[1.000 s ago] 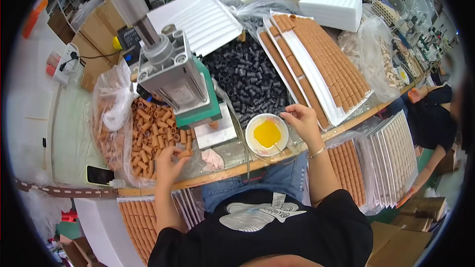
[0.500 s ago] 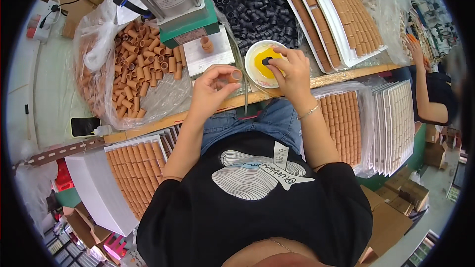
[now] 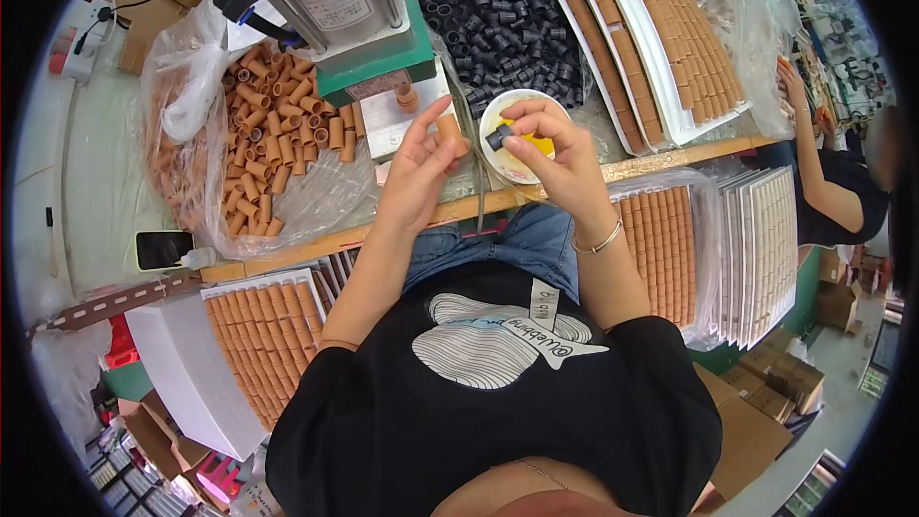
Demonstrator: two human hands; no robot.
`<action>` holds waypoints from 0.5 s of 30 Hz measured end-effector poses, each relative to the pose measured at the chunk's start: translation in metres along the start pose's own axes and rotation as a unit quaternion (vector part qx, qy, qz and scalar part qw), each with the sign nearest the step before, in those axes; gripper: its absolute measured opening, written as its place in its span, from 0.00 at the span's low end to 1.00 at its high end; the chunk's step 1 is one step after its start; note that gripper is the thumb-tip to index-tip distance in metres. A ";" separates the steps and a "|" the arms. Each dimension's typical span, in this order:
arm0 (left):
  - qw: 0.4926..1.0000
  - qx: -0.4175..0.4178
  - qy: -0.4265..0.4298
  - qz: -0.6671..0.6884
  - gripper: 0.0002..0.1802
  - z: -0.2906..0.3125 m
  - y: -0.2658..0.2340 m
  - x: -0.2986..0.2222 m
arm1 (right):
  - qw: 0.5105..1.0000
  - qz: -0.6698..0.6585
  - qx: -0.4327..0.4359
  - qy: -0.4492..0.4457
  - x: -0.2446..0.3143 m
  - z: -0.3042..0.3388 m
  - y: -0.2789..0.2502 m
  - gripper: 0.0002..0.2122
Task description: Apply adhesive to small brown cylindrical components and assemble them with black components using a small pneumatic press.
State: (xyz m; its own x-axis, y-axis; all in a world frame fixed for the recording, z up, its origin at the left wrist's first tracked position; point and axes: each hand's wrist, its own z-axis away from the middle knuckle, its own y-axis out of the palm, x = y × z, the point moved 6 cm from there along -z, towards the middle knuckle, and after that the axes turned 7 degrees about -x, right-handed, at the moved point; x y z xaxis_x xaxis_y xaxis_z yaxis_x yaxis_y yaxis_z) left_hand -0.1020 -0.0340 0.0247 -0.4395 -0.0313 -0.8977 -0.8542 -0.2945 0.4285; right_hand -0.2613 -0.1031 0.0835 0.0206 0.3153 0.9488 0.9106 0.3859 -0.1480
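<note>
My left hand holds a small orange-brown tube at its fingertips, just in front of the press. My right hand pinches a small black ring over a white bowl of yellow paste. The two hands are close together above the bench's front edge. A heap of loose orange-brown tubes lies on clear plastic to my left. A pile of black rings lies behind the bowl.
A green-based press machine stands at the back. White trays of packed tubes sit at the right; more trays rest by my knees. A phone lies at the left. Another person's arm works at the far right.
Both hands have lifted closer together. The right hand has come up from the bowl with a black ring, and the left now holds a tube up beside it.
</note>
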 end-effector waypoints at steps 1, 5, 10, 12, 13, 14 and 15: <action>0.990 -0.007 -0.079 0.119 0.23 -0.001 -0.001 0.010 | 1.000 0.001 0.001 -0.001 0.001 0.000 0.001 0.05; 0.944 -0.074 -0.174 0.269 0.16 0.003 0.010 0.036 | 0.991 0.092 -0.014 -0.098 0.008 -0.001 0.011 0.05; 0.919 0.020 -0.178 0.352 0.12 0.001 0.031 0.050 | 0.910 0.281 -0.090 -0.290 0.022 0.003 0.020 0.07; 0.909 -0.012 -0.198 0.367 0.12 0.000 0.027 0.053 | 0.919 0.268 -0.078 -0.277 0.023 -0.002 0.019 0.08; 0.896 -0.051 -0.220 0.381 0.13 0.000 0.021 0.057 | 0.930 0.253 -0.061 -0.260 0.023 -0.009 0.017 0.08; 0.874 -0.022 -0.232 0.426 0.13 0.003 0.016 0.054 | 0.951 0.195 -0.059 -0.232 0.026 -0.020 0.011 0.10; 0.876 -0.012 -0.230 0.423 0.13 0.004 0.017 0.050 | 0.948 0.198 -0.065 -0.240 0.033 -0.032 -0.002 0.10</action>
State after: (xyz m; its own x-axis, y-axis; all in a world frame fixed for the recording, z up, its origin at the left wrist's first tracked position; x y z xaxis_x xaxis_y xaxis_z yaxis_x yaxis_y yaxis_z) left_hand -0.1393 -0.0368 -0.0121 -0.9831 0.1376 -0.1204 -0.1640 -0.3716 0.9138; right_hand -0.2487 -0.1213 0.1241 0.2098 0.7827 0.5859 0.9147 0.0547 -0.4005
